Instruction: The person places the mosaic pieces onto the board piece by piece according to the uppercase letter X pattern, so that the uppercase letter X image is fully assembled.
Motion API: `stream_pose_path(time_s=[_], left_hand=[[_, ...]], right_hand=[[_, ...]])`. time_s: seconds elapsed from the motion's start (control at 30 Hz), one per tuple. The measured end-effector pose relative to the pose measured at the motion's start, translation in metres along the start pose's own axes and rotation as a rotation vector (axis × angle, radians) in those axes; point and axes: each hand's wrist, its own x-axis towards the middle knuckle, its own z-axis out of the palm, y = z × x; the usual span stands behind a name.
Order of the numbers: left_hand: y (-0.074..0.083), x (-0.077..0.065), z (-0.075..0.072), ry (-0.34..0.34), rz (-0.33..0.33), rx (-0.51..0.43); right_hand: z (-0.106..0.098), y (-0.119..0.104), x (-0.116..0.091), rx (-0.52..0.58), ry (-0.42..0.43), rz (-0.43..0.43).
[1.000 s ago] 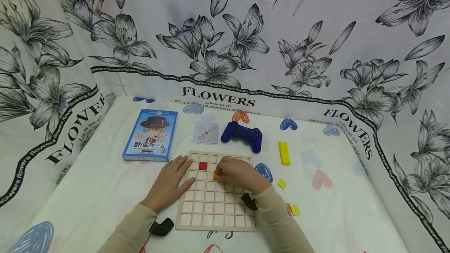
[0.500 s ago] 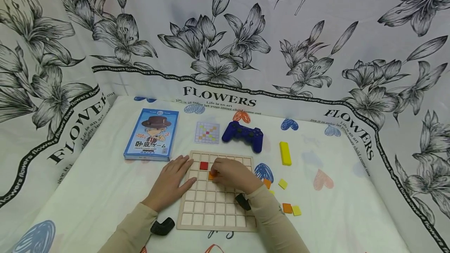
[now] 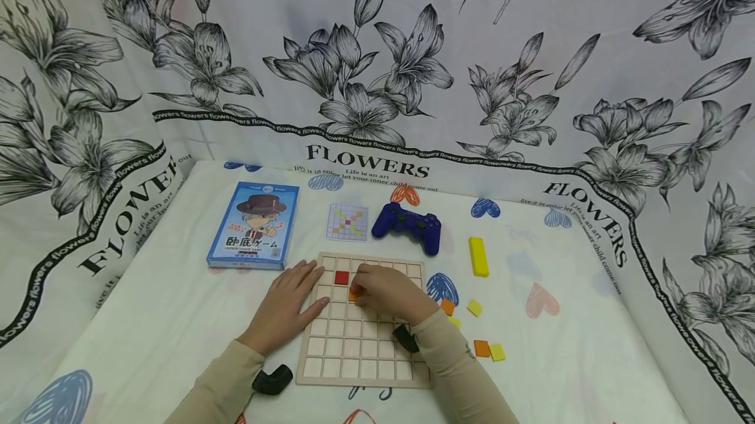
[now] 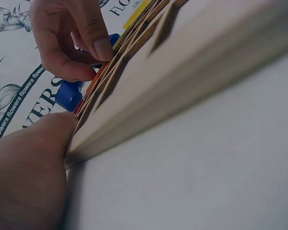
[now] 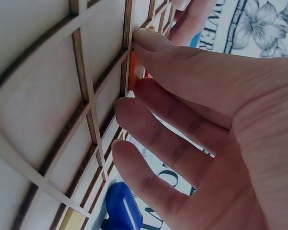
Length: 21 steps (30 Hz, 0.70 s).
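A wooden grid board [image 3: 342, 348] lies on the cloth, with a red tile [image 3: 341, 278] in one of its upper left squares. My right hand [image 3: 392, 291] pinches an orange tile [image 3: 354, 293] at a square just below and right of the red one. In the right wrist view the orange tile [image 5: 132, 71] stands near the thumb and index fingertips, against the grid ribs; whether it is fully seated cannot be seen. My left hand [image 3: 285, 309] rests with straight fingers along the board's left edge. The left wrist view catches the board's side [image 4: 149, 115] close up.
Loose orange [image 3: 482, 348] and yellow tiles [image 3: 474, 308] lie right of the board, some partly behind the right forearm. Farther back are a yellow block [image 3: 478, 257], a blue game controller [image 3: 407, 226], a pattern card [image 3: 347, 222] and a blue game box [image 3: 255, 226].
My right hand has shifted slightly left across the board with the orange tile, then stayed nearly still. Its forearm has uncovered more loose tiles. The left hand keeps its place.
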Motion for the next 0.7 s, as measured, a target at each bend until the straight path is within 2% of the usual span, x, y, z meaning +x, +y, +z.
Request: stream_pose_path(time_s=[0.27, 0.37, 0.53, 0.7], left_hand=[[-0.002, 0.000, 0.004, 0.038, 0.014, 0.006], [0.000, -0.001, 0.004, 0.029, 0.009, 0.000], [0.003, -0.001, 0.004, 0.003, -0.003, -0.015], [0.000, -0.001, 0.003, 0.001, -0.003, 0.003]], right_hand=[[0.001, 0.001, -0.001, -0.014, -0.003, 0.002], [-0.003, 0.006, -0.009, -0.012, 0.010, -0.001], [-0.018, 0.022, -0.049, 0.028, 0.047, 0.047], [-0.029, 0.041, -0.106, 0.059, 0.063, 0.198]])
